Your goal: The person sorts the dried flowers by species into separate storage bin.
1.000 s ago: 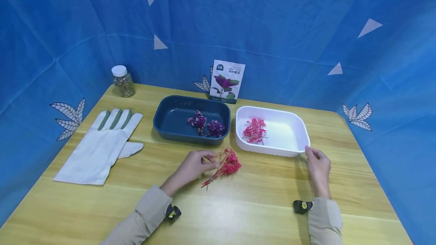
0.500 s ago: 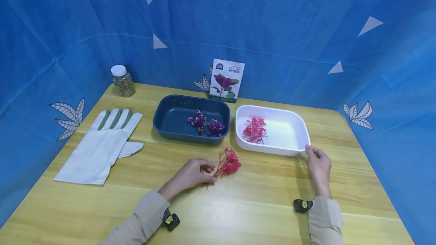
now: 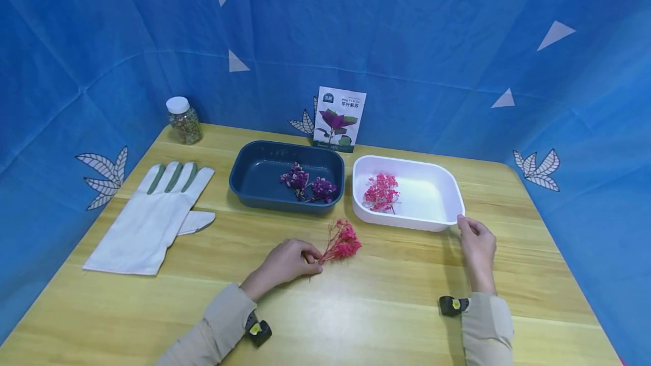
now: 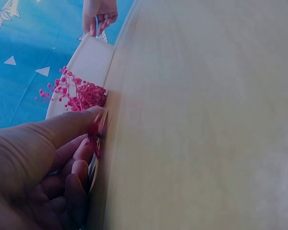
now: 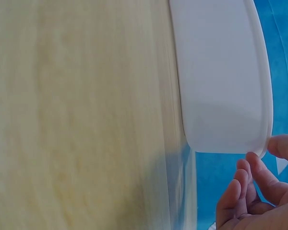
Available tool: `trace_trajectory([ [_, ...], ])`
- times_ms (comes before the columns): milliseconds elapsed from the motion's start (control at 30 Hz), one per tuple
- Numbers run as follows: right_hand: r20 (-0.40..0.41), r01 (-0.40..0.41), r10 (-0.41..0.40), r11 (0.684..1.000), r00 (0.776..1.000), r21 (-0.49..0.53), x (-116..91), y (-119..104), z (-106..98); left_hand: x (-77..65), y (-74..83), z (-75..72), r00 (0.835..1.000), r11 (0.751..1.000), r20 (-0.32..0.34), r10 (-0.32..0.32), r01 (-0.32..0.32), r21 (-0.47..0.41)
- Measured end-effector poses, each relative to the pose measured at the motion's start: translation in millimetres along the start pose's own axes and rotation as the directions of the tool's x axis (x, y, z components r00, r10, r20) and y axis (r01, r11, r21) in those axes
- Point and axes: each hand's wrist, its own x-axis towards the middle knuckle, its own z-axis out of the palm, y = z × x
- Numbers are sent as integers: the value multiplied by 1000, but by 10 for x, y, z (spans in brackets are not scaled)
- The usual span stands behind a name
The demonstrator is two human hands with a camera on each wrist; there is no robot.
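Note:
A sprig of pink dried flowers [image 3: 346, 240] lies on the table in front of the two trays. My left hand [image 3: 291, 261] pinches its stems between thumb and fingers; the left wrist view shows the stems [image 4: 94, 139] under the thumb, with the blossoms [image 4: 84, 93] beyond. At the near right corner of the white tray [image 3: 413, 222], my right hand [image 3: 478, 244] pinches the rim, as the right wrist view also shows with thumb and index finger at the tray's corner [image 5: 259, 143]. More pink dried flowers [image 3: 381, 192] lie at the left inside that tray.
Left of the white tray stands a dark blue tray [image 3: 254, 199] with purple dried flowers [image 3: 322, 188]. A seed packet [image 3: 339, 119] leans on the backdrop behind. White gloves [image 3: 139, 225] and a white-capped jar [image 3: 184, 122] are at the left of the wooden table [image 3: 381, 321].
My left hand has come down onto the stems of the pink sprig and taken hold of them. The right hand has stayed at the white tray's corner.

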Motion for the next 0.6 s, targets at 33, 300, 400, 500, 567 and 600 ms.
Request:
trace_trajectory([
  [33,-1,0,0,1000,1000,0,2,0,1,-3,4,-1,1000,1000,-1,1,-1,-2],
  [300,4,1,-1,1000,1000,3,0,-3,-5,-10,21,-3,1000,999,3,21,-20,-40],
  [400,13,-6,6,1000,1000,5,-7,0,-7,-16,28,4,999,996,19,40,-38,-86],
  [500,18,-10,10,1000,1000,2,-12,6,-7,-18,38,19,996,990,30,81,-77,-119],
  [567,17,-10,10,1000,1000,3,-12,9,-6,-13,50,30,993,986,29,114,-110,-123],
  [600,16,-9,8,1000,1000,4,-11,11,-5,-9,59,34,991,984,26,131,-127,-124],
])
